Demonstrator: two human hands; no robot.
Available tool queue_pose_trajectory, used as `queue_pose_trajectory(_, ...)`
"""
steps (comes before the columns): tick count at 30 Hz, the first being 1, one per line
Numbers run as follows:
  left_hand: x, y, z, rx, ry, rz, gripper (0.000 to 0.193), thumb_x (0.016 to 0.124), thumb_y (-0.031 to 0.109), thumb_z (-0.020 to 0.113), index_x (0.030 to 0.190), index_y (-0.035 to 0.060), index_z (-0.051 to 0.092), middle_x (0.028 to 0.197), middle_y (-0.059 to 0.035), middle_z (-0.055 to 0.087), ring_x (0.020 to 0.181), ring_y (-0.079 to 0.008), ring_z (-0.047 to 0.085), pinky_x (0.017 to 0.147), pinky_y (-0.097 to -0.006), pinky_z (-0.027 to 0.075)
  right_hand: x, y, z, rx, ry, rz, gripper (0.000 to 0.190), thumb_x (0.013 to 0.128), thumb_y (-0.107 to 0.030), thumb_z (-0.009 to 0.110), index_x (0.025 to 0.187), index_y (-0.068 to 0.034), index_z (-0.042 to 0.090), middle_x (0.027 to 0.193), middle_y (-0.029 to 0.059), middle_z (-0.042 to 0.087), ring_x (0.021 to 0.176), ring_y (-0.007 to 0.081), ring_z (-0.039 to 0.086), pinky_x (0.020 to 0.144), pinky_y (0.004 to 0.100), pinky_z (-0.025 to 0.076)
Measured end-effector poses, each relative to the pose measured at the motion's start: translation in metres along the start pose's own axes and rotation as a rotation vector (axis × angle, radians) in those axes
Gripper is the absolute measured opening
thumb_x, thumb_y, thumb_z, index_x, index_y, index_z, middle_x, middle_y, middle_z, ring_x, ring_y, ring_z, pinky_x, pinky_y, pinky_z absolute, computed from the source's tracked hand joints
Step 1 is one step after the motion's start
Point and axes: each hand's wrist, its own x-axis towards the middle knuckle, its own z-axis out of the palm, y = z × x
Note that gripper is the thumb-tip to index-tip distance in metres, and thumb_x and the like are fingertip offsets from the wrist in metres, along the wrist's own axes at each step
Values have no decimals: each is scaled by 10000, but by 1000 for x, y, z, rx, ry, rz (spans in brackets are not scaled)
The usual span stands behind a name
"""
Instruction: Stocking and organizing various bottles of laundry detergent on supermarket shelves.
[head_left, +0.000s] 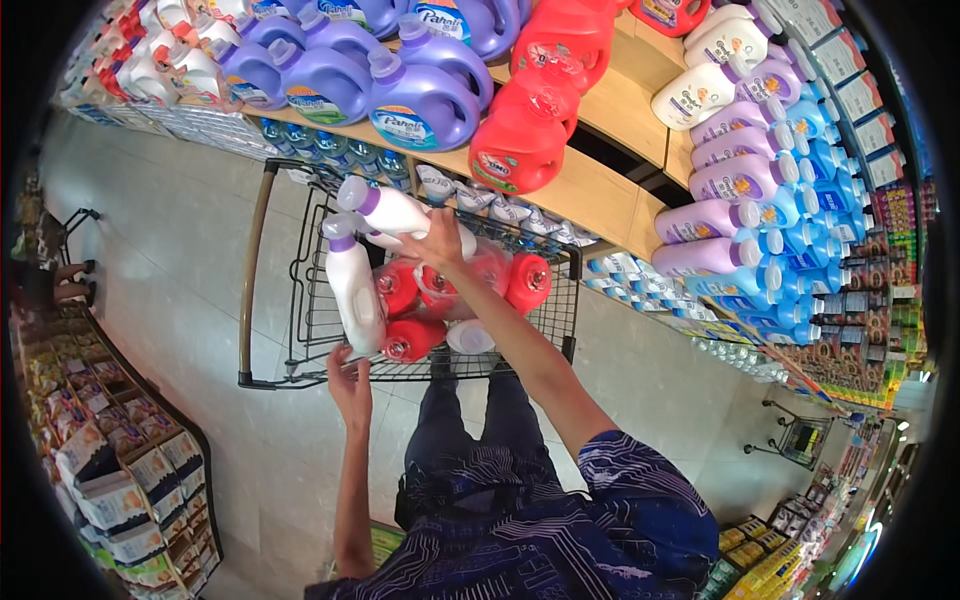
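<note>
A wire shopping cart (300, 330) stands in front of me. My right hand (439, 244) grips a white bottle (397, 208) with a purple-and-clear cap, which lies over the cart's far side. Beside it, a second white bottle (352, 296) leans against the cart's inside with its cap away from me. My left hand (350, 382) is at the cart's near rim, fingers apart, close to that bottle's base; whether it touches is unclear. Several red bottles (409, 339) and a white container (471, 337) fill the basket, partly hidden by my right forearm.
Beyond the cart, a wooden shelf (600, 176) holds purple detergent jugs (427, 105), red jugs (517, 142) and lilac softener bottles (735, 176). A snack display (112, 480) stands at left. Another cart (802, 439) is at right. At the far left a person's legs (71, 283) show.
</note>
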Motion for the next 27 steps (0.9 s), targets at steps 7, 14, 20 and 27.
queue_pose_trajectory(7,-3,-12,-13,-231,49,-26,555,880,95,674,1367,-4,424,1168,-148,597,854,-167,605,708,-277,503,-6,-13,-27,456,-52,-15,703,672,-505,834,1118,9,662,1003,180,714,935,287,695,849,378,530)
queue_pose_trajectory(14,50,140,78,-185,-216,347,782,756,181,803,1408,2,411,1322,-165,544,1182,-273,544,1002,-401,419,-73,19,-183,1019,68,156,466,946,-444,593,904,10,688,772,78,626,651,99,541,575,284,424)
queue_pose_trajectory(20,12,319,284,70,-666,778,850,568,197,877,1306,-17,514,1254,-167,597,1175,-286,577,1020,-401,423,-96,85,-343,982,575,256,579,970,-476,548,634,-11,626,558,-31,537,544,90,476,510,297,354)
queue_pose_trajectory(27,-4,397,485,20,-795,857,574,610,187,882,1086,-15,632,1034,-157,689,943,-269,684,839,-369,535,-20,203,-453,1187,795,406,618,983,-515,484,761,20,701,645,44,617,690,131,572,670,325,453)
